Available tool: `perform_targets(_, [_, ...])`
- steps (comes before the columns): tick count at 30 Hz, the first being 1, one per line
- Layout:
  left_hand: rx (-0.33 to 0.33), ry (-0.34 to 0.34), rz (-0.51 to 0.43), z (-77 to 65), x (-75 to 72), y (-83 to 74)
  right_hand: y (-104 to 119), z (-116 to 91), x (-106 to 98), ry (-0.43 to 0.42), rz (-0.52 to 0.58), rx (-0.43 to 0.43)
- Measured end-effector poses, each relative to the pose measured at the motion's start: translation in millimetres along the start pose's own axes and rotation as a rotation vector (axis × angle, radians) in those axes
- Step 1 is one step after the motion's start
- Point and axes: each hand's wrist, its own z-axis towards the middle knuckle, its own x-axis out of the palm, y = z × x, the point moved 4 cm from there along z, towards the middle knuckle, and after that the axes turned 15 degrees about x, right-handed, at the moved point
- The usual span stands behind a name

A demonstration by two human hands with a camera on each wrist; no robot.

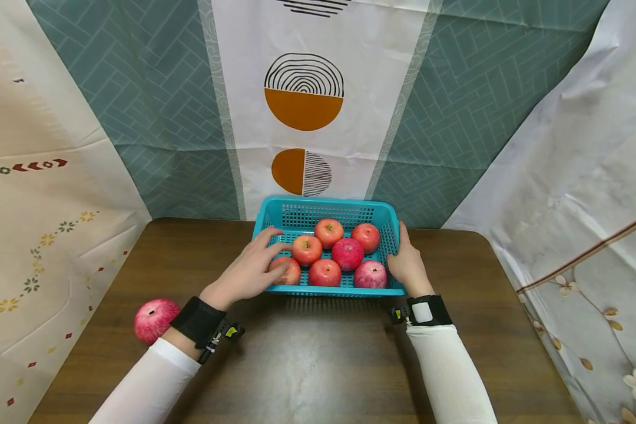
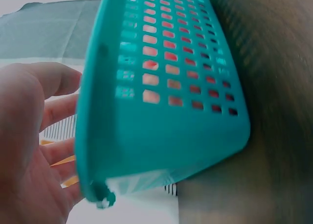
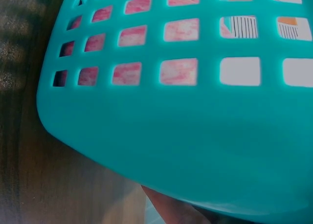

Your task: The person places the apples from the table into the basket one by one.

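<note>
A turquoise plastic basket [image 1: 318, 291] with slotted walls holds several red apples [image 1: 325, 272] and some deeper pink round fruits [image 1: 347, 254]. My left hand [image 1: 249, 272] reaches over its front left corner, fingers spread and slightly bent above an apple [image 1: 290, 275] in that corner. In the left wrist view, the thumb and fingers of the left hand [image 2: 34, 136] show beyond the rim, with no fruit seen between them. At the right end, my right hand [image 1: 409, 266] grips the basket's side wall, thumb inside and index finger along the outside. The right wrist view shows mostly basket wall [image 3: 171, 121].
A pink-red round fruit [image 1: 156, 321] lies on the brown wooden table [image 1: 307, 365], left of the basket and beside my left wrist. A patterned cloth [image 1: 318, 171] hangs close behind the basket. Pale cloths flank the table on both sides.
</note>
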Motion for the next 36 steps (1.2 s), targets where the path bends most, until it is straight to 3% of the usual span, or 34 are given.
perform_targets(5, [0.000,-0.024,0.016,-15.6,-14.1,4.1,-1,1,1,-0.002,-0.002,-0.004])
perform_targets(13, [-0.055,-0.066,0.032,-51.1,-38.6,14.9,-3,2,2,-0.005,-0.006,-0.010])
perform_targets(20, [-0.156,-0.026,0.046,-89.7,-54.2,19.2,-3,0,1,-0.003,-0.006,-0.008])
perform_targets(29, [-0.197,-0.024,0.057,-135.1,-76.2,22.6,-2,1,1,0.001,-0.010,-0.015])
perform_targets(36, [-0.228,-0.032,0.068,-166.1,-81.3,31.2,-1,2,2,0.002,-0.004,-0.005])
